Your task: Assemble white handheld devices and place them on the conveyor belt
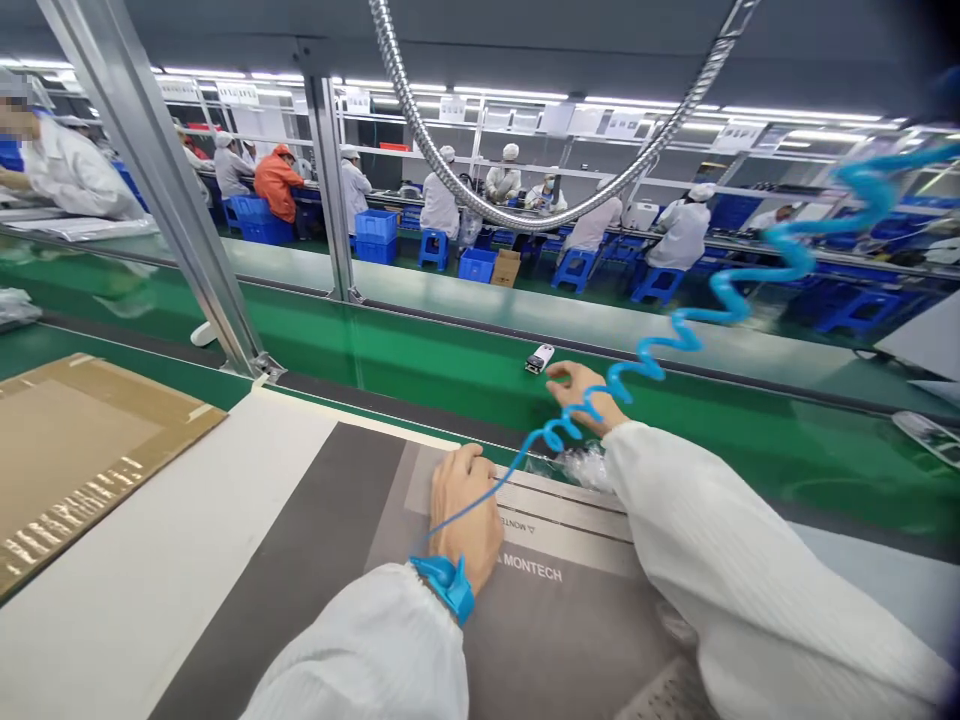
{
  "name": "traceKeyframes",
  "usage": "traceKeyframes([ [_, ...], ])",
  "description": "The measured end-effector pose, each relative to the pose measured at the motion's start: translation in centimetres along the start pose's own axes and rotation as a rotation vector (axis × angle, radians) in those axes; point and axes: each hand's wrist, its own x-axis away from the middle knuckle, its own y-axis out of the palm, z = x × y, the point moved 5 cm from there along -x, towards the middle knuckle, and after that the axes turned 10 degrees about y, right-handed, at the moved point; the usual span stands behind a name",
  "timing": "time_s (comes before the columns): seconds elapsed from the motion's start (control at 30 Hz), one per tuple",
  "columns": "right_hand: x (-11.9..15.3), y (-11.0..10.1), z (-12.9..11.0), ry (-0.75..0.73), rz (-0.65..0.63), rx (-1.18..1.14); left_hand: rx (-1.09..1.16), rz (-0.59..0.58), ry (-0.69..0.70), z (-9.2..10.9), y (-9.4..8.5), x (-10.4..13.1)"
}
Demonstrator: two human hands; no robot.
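My right hand [581,392] reaches over the green conveyor belt [442,360], thumb and bent fingers apart with nothing visible between them. Just beyond its fingertips, a small white-and-black device [539,359] lies on the belt, not touched by the hand. My left hand [466,505] is low at the far edge of the grey desk mat [555,630] printed "MONTECH". Its fingers curl down out of sight, and whatever they may hold is hidden. A blue wrist strap [448,588] circles my left wrist, and its coiled blue cord [667,345] stretches across to the upper right.
Clear plastic wrapping [585,466] lies beside the belt, under my right forearm. Cardboard [112,430] covers the left of the bench. A metal post [161,200] rises at left; a flexible metal hose [517,215] hangs overhead. Another person [75,165] works at far left, several more farther back.
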Motion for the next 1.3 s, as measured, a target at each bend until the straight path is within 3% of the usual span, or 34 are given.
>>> traceKeyframes([
  [0.13, -3.4, 3.1, -0.6, -0.028, 0.023, 0.157, -0.009, -0.009, -0.042, 0.0, 0.0, 0.0],
  [0.3, -3.4, 4.6, -1.5, -0.102, -0.016, 0.271, -0.008, -0.016, -0.033, 0.1, -0.1, -0.1],
  [0.4, -2.0, 2.7, -2.8, -0.137, 0.021, 0.263, 0.024, -0.004, -0.029, 0.2, -0.3, -0.2],
  [0.5, 0.3, -1.0, -4.5, -0.106, 0.041, 0.05, 0.09, 0.075, -0.015, 0.6, -1.1, -0.4],
  [0.57, 2.7, -3.2, -5.4, -0.072, -0.034, -0.125, 0.137, 0.172, -0.005, 1.0, -2.2, -0.6],
  [0.63, 5.7, -4.5, -5.9, -0.015, -0.195, -0.292, 0.216, 0.25, -0.01, 1.6, -3.2, -0.7],
  [0.7, 9.1, -5.0, -5.9, 0.07, -0.352, -0.469, 0.396, 0.184, -0.04, 2.2, -3.2, -0.9],
  [0.77, 12.3, -5.1, -5.4, 0.116, -0.421, -0.529, 0.658, -0.045, -0.094, 3.0, -2.0, -0.8],
  [0.83, 14.8, -5.5, -4.5, 0.109, -0.367, -0.473, 0.848, -0.262, -0.15, 4.0, -0.8, -0.3],
  [0.9, 16.4, -6.4, -3.7, 0.043, -0.208, -0.372, 0.899, -0.343, -0.186, 4.6, -0.2, 0.3],
  [0.97, 17.7, -7.7, -3.4, -0.106, -0.04, -0.224, 0.878, -0.349, -0.195, 4.8, 0.0, 0.6],
  [1.07, 19.3, -8.6, -4.2, -0.379, 0.085, 0.131, 0.831, -0.377, -0.164, 5.0, 0.2, 0.9],
  [1.17, 20.4, -8.4, -5.1, -0.526, 0.132, 0.441, 0.712, -0.347, -0.132, 4.5, 0.1, 0.6],
  [1.23, 20.5, -7.9, -5.3, -0.572, 0.105, 0.48, 0.638, -0.268, -0.203, 3.5, -0.1, 0.3],
  [1.3, 19.7, -7.2, -4.6, -0.518, 0.067, 0.41, 0.671, -0.209, -0.316, 2.5, -0.3, 0.0],
])
